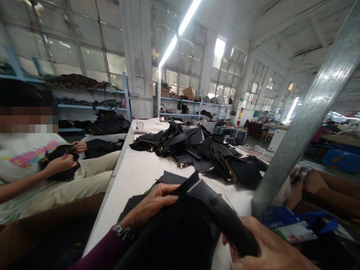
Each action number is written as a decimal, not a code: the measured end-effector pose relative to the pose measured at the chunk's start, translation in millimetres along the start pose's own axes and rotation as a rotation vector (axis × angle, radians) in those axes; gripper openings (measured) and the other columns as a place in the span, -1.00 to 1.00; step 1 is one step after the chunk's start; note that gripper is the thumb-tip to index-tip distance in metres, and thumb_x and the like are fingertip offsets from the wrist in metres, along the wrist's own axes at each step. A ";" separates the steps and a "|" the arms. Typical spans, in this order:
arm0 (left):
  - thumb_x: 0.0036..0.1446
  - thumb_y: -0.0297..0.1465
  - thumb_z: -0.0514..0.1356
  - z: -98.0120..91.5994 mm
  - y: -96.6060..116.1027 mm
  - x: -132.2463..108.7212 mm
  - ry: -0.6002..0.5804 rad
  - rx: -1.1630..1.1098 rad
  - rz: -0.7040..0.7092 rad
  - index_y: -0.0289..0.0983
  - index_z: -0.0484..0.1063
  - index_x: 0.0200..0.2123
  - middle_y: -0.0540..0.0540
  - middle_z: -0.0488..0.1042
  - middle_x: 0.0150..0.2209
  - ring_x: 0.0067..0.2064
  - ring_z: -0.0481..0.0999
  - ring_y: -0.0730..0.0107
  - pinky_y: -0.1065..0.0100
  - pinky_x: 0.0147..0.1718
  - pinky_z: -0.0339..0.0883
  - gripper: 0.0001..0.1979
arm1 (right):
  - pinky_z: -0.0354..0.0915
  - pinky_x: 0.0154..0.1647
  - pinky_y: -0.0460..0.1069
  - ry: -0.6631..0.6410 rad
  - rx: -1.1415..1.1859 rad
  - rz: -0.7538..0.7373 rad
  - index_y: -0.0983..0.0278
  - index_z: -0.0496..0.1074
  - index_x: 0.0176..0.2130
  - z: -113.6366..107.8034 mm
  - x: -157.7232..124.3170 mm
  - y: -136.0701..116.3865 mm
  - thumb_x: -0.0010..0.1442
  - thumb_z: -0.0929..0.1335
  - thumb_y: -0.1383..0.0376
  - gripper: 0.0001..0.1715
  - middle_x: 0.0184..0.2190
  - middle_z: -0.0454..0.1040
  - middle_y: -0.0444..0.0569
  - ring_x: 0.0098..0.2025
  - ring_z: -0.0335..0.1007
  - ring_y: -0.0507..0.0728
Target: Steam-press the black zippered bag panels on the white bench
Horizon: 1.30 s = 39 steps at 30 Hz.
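Observation:
My left hand pinches the upper edge of a black fabric piece between thumb and fingers. A gold zipper shows on black material just beyond that hand. My right hand is wrapped around a black clipper-like tool with a curved body, a round button and a wide, pale-edged head. The tool's head is at the fabric's edge, right of my left fingertips; I cannot tell whether they touch. The fabric's lower part hangs toward me and runs out of view.
A heap of black zippered pieces lies across the white table. A slanted metal post rises at the right, beside cardboard boxes and a blue bag. At the left, a seated person handles black fabric.

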State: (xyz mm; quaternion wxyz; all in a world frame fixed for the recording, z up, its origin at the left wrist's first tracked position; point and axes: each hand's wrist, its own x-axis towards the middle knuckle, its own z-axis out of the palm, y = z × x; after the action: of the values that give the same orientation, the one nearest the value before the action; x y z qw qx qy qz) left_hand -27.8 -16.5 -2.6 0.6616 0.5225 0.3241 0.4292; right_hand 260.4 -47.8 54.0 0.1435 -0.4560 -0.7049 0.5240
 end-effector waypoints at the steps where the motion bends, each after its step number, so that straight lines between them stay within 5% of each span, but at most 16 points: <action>1: 0.13 -0.43 0.19 1.4 -0.3 -0.3 -0.017 0.021 0.005 -0.26 0.44 0.06 -0.10 0.58 -0.24 -0.29 0.52 0.33 0.40 -0.30 0.29 -0.61 | 0.29 -0.52 -0.11 -0.024 0.012 0.002 0.29 0.42 -0.12 1.7 3.1 -3.8 -0.04 0.46 0.12 -0.50 -0.44 0.45 -0.13 -0.51 0.36 0.04; 6: 0.13 -0.42 0.19 9.8 -12.9 3.2 -0.032 0.133 0.063 -0.28 0.53 -0.07 -0.08 0.58 -0.25 -0.24 0.50 0.31 0.39 -0.23 0.28 -0.71 | 0.19 -0.61 -0.16 -0.083 0.068 -0.050 0.29 0.34 -0.21 8.1 24.1 -15.9 -0.01 0.44 0.22 -0.64 -0.61 0.37 -0.24 -0.62 0.27 -0.03; 11: 0.09 -0.43 0.20 2.6 -31.9 8.6 -0.007 -0.166 0.029 -0.30 0.43 0.06 -0.17 0.59 -0.20 -0.24 0.54 0.26 0.30 -0.17 0.32 -0.57 | 0.18 -0.64 -0.14 -0.020 0.147 -0.189 0.30 0.27 -0.23 -0.9 31.0 -18.7 0.04 0.40 0.05 -0.55 -0.71 0.30 -0.26 -0.69 0.18 -0.04; 15: 0.05 -0.47 0.23 -10.0 -37.7 8.9 0.069 -0.244 0.023 -0.30 0.46 0.03 -0.16 0.60 -0.22 -0.26 0.54 0.31 0.32 -0.15 0.32 -0.58 | 0.18 -0.63 -0.14 -0.047 0.058 -0.106 0.31 0.33 -0.26 -3.8 23.0 -12.0 0.04 0.41 0.13 -0.64 -0.67 0.32 -0.23 -0.66 0.22 -0.03; 21: 0.09 -0.48 0.19 -6.6 -32.0 6.4 -0.031 -0.209 0.030 -0.30 0.47 0.02 -0.14 0.60 -0.20 -0.25 0.54 0.34 0.39 -0.20 0.31 -0.62 | 0.14 -0.63 -0.14 -0.043 0.007 -0.025 0.29 0.40 -0.18 8.8 29.1 7.1 0.01 0.43 0.23 -0.65 -0.65 0.36 -0.24 -0.67 0.27 -0.02; 26: 0.11 -0.49 0.17 -4.9 -33.7 5.9 -0.019 -0.171 0.034 -0.28 0.48 0.01 -0.12 0.59 -0.16 -0.24 0.53 0.33 0.36 -0.19 0.31 -0.63 | 0.17 -0.65 -0.14 -0.111 0.105 0.026 0.29 0.32 -0.21 11.1 43.8 5.3 0.01 0.44 0.14 -0.60 -0.71 0.32 -0.27 -0.69 0.22 -0.01; 30: 0.10 -0.49 0.18 -6.2 -41.2 6.8 -0.043 -0.185 0.039 -0.30 0.47 0.03 -0.15 0.57 -0.11 -0.19 0.54 0.29 0.35 -0.14 0.31 -0.61 | 0.17 -0.64 -0.14 -0.030 0.142 -0.077 0.30 0.27 -0.20 1.6 47.5 -3.6 0.06 0.41 0.05 -0.55 -0.72 0.32 -0.26 -0.69 0.19 -0.02; 35: 0.08 -0.43 0.23 1.3 -49.5 10.8 0.126 -0.274 0.057 -0.26 0.46 0.05 -0.13 0.61 -0.19 -0.22 0.57 0.28 0.35 -0.16 0.35 -0.59 | 0.17 -0.62 -0.12 -0.029 0.081 -0.054 0.31 0.32 -0.18 -8.0 32.6 2.4 0.09 0.39 -0.01 -0.51 -0.70 0.32 -0.22 -0.67 0.21 0.00; 39: 0.09 -0.37 0.24 17.6 -57.1 14.8 0.250 -0.260 0.140 -0.23 0.48 0.02 -0.10 0.61 -0.18 -0.20 0.57 0.25 0.31 -0.11 0.35 -0.62 | 0.26 -0.52 -0.10 -0.016 0.026 0.051 0.28 0.39 -0.12 0.9 17.0 18.5 0.05 0.43 0.01 -0.49 -0.49 0.43 -0.11 -0.51 0.35 0.07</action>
State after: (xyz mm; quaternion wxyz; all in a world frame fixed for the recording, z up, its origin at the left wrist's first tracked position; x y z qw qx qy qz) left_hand 6.9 -15.2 -53.4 0.6468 0.3965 0.3081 0.5740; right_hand 259.7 -34.2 32.9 0.1304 -0.4680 -0.6872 0.5401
